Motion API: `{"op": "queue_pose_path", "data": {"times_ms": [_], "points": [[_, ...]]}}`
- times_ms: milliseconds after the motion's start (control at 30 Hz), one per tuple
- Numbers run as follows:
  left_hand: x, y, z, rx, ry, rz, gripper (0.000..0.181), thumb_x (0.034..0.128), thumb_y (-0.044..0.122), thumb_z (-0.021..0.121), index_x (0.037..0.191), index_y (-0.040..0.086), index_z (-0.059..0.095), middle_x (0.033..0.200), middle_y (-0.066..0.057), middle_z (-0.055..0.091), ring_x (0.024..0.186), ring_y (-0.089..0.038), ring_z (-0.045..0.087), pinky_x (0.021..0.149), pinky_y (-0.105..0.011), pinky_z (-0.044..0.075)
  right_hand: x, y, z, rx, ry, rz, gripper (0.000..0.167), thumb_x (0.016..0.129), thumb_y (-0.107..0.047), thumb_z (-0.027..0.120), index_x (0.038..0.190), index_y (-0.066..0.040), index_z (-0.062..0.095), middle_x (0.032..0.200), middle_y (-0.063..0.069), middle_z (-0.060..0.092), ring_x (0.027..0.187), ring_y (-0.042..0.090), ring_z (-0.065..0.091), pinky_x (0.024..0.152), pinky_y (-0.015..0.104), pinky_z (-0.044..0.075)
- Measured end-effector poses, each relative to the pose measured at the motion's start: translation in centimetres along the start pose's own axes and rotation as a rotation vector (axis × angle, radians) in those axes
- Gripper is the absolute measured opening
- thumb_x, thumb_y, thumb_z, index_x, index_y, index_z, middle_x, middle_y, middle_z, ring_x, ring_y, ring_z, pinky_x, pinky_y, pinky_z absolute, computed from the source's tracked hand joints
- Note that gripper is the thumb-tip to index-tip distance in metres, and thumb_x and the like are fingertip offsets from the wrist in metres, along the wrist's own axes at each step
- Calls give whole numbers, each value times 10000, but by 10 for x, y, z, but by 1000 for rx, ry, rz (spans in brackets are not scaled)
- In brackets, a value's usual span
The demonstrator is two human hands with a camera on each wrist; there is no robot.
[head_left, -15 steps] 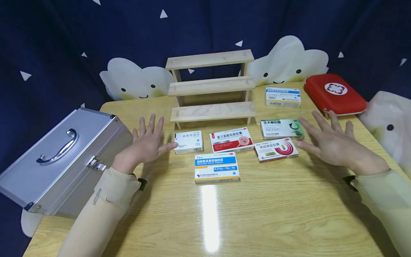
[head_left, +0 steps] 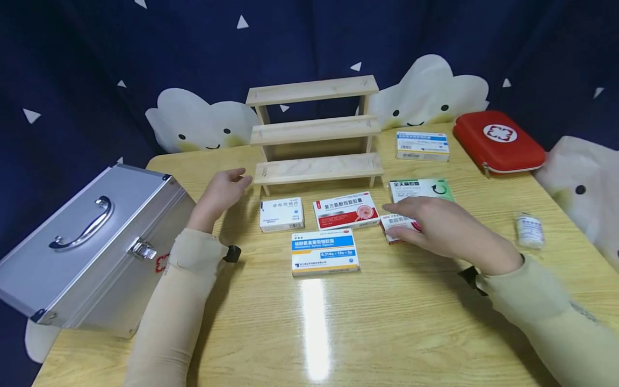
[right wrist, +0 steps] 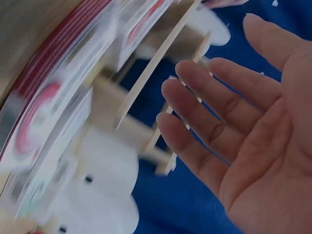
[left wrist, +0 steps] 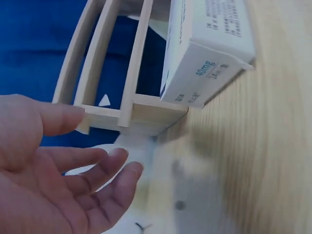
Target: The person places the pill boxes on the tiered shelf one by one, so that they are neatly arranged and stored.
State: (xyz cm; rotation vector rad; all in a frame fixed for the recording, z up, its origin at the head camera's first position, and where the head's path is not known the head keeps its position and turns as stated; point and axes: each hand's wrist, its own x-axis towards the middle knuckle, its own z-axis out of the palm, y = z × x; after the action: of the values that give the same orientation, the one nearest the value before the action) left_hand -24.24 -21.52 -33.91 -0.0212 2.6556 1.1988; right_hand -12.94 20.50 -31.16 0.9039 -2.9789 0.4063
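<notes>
My left hand [head_left: 223, 194] hovers over the table between the silver case and the small white medicine box [head_left: 281, 214]; its fingers are loosely bent around nothing in the left wrist view. My right hand [head_left: 442, 228] is held above the pink-and-white capsule box [head_left: 393, 224], hiding much of it, with fingers relaxed and nothing held. Behind that hand lies a green-and-white medicine box [head_left: 419, 189]. A red-and-white box [head_left: 346, 210] and a blue-and-white box [head_left: 325, 251] lie flat between the two hands.
A three-tier wooden rack [head_left: 316, 167] stands at the back. A silver case [head_left: 87, 252] sits at the left. To the right are a red zip case [head_left: 498, 142], another blue-and-white box [head_left: 422, 146] and a small white bottle [head_left: 530, 231].
Both hands were spread wide, fingers apart. The right hand has moved left over the capsule boxes, uncovering the white bottle. The left hand has drawn slightly away from the small white box, fingers bending.
</notes>
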Motion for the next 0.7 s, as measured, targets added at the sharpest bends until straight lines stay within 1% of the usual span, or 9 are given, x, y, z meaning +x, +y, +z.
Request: {"op": "queue_pose_path", "data": {"times_ms": [100, 200, 267, 367, 467, 600, 700], "points": [[13, -4, 6, -117, 36, -52, 568, 1054, 325, 482, 1537, 60, 340, 1401, -167, 492, 1104, -318, 570, 958, -457, 475, 10, -15, 9, 4, -6, -53, 496, 910, -349, 738, 1308, -67, 652, 1197, 129, 679, 1100, 288, 641, 903, 500, 514], [21, -8, 11, -178, 60, -71, 528, 1053, 276, 496, 1515, 46, 383, 1367, -152, 513, 970, -283, 586, 887, -416, 495, 17, -26, 18, 4, -3, -101, 466, 894, -326, 761, 1280, -80, 674, 1204, 114, 679, 1101, 278, 644, 900, 482, 521], [23, -11, 12, -193, 59, -85, 518, 1052, 278, 501, 1508, 54, 400, 1361, -143, 519, 933, -260, 580, 861, -399, 487, 22, -32, 23, 16, -6, -130, 448, 887, -318, 770, 1260, -84, 685, 1228, 117, 670, 1137, 290, 628, 927, 485, 508], [25, -12, 13, -204, 49, -84, 504, 1054, 274, 497, 1498, 50, 417, 1348, -148, 534, 943, -264, 586, 852, -385, 483, 27, -38, 29, 35, -17, -161, 453, 866, -314, 792, 1244, -85, 692, 1237, 108, 666, 1184, 303, 600, 947, 486, 497], [26, -11, 15, -205, 52, -79, 473, 1055, 260, 500, 1469, 35, 459, 1275, -173, 576, 967, -284, 597, 855, -380, 503, 30, -43, 34, 28, -46, -176, 495, 847, -322, 809, 1254, -71, 684, 1222, 96, 670, 1172, 284, 603, 936, 466, 507], [29, -10, 17, -215, 62, -82, 425, 1055, 225, 507, 1421, 7, 512, 1189, -196, 612, 942, -275, 604, 852, -369, 525, 34, -51, 40, -5, -111, -161, 607, 809, -358, 837, 1295, -45, 651, 1238, 92, 649, 1146, 247, 596, 934, 439, 510], [30, -10, 19, -241, 65, -87, 406, 1054, 201, 510, 1403, -4, 526, 1162, -196, 625, 916, -252, 604, 853, -364, 530, 36, -56, 45, -30, -160, -130, 688, 781, -370, 857, 1330, -31, 618, 1295, 111, 610, 1191, 262, 565, 965, 449, 490]]}}
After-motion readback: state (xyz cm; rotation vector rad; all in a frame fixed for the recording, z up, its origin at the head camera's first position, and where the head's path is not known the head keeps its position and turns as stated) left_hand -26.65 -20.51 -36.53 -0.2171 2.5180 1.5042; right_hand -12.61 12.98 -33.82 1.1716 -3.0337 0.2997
